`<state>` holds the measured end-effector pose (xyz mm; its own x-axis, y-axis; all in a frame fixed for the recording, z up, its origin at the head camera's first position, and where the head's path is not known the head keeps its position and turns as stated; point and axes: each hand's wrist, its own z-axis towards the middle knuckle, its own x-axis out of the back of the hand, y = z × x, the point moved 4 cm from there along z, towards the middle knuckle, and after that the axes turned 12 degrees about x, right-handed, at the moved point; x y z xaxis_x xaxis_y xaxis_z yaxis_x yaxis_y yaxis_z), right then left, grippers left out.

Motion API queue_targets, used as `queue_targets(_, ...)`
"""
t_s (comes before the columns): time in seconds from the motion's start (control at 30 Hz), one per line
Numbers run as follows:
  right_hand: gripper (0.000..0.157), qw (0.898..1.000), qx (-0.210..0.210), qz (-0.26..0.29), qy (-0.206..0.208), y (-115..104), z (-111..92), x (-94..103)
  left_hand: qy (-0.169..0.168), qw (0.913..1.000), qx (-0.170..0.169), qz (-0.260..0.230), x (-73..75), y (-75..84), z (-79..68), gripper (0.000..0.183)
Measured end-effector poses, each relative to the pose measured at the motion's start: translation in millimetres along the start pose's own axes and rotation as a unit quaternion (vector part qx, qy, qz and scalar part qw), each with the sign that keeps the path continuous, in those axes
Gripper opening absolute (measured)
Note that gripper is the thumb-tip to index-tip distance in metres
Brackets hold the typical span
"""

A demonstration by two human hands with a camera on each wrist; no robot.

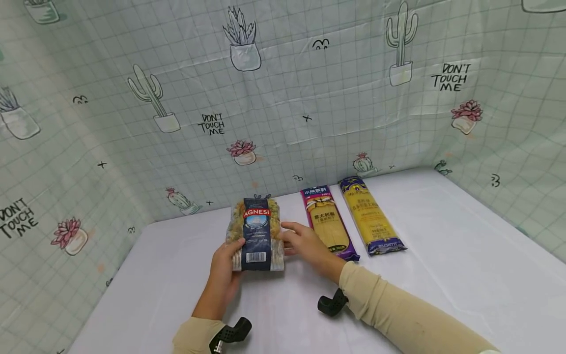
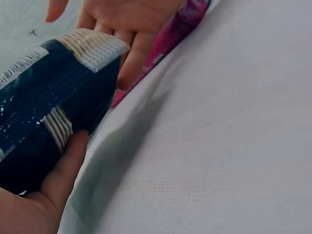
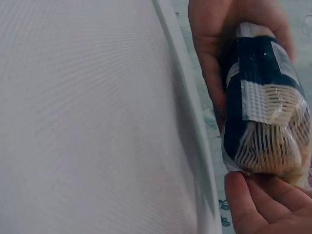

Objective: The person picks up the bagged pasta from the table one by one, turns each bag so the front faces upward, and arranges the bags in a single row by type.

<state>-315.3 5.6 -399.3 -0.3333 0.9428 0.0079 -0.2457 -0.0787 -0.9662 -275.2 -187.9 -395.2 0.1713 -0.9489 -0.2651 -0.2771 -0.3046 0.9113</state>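
Note:
A clear bag of pasta with a dark blue AGNESI label is tilted up above the white table, its barcode end toward me. My left hand grips its lower left side, thumb on the front and fingers beneath, as the right wrist view also shows. My right hand has its fingers extended against the bag's right edge; in the left wrist view its palm faces the bag, the thumb standing away from it. Just beyond that hand lies a magenta and purple pack of pasta.
To the right of the magenta pack lies a yellow and blue spaghetti pack, roughly parallel to it. Both lie on the white table. A printed cactus curtain rises behind the table and along its sides.

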Motion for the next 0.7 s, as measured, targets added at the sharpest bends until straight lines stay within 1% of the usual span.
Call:
queue_targets(0.1, 0.055, 0.999, -0.004, 0.019, -0.028, 5, 0, -2.9, 0.000, 0.9994, 0.023, -0.025, 0.8, -4.7, 9.2, 0.047)
queue_targets(0.23, 0.058, 0.997, -0.018, 0.060, -0.050, 8, -2, -4.2, 0.003, 0.9990, 0.037, -0.026, 0.7, -8.3, 18.6, 0.048)
queue_targets(0.33, 0.059, 0.996, -0.021, 0.074, -0.048, 6, -2, -2.9, 0.004, 0.9989, 0.039, -0.024, -0.3, -8.1, 22.6, 0.045)
queue_targets(0.47, 0.059, 0.996, -0.021, 0.078, -0.044, 2, -1, -1.4, 0.001, 0.9990, 0.038, -0.026, -2.7, -6.5, 24.8, 0.042)
queue_targets(0.7, 0.062, 0.997, -0.034, 0.064, -0.040, 5, -1, -0.1, 0.000, 0.9985, 0.046, -0.031, -3.7, -9.3, 27.5, 0.048)
